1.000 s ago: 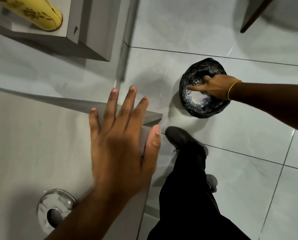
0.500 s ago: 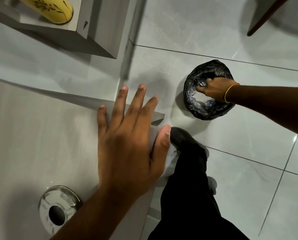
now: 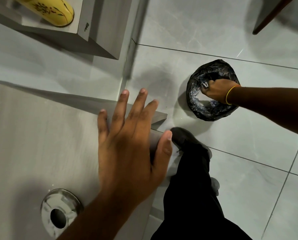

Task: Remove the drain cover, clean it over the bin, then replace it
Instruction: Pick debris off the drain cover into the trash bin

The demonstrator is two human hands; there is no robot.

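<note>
The drain (image 3: 58, 216) in the grey basin surface at the lower left stands uncovered: a chrome ring around a dark hole. My left hand (image 3: 127, 146) lies flat with fingers spread on the basin's right corner. My right hand (image 3: 217, 90), with a yellow band at the wrist, reaches down into the small bin (image 3: 196, 108) lined with a black bag on the floor. Its fingers are curled shut on the drain cover (image 3: 205, 84), a small shiny piece mostly hidden in the grip.
A yellow flowered vase (image 3: 58, 13) sits on a shelf at the upper left. My dark-trousered leg and shoe (image 3: 188, 141) stand on the tiled floor between basin and bin. A dark furniture leg (image 3: 269, 18) slants at the upper right.
My right hand has closed from a loose, finger-out pose into a fist and sunk deeper into the bin. My left hand stays planted on the basin corner.
</note>
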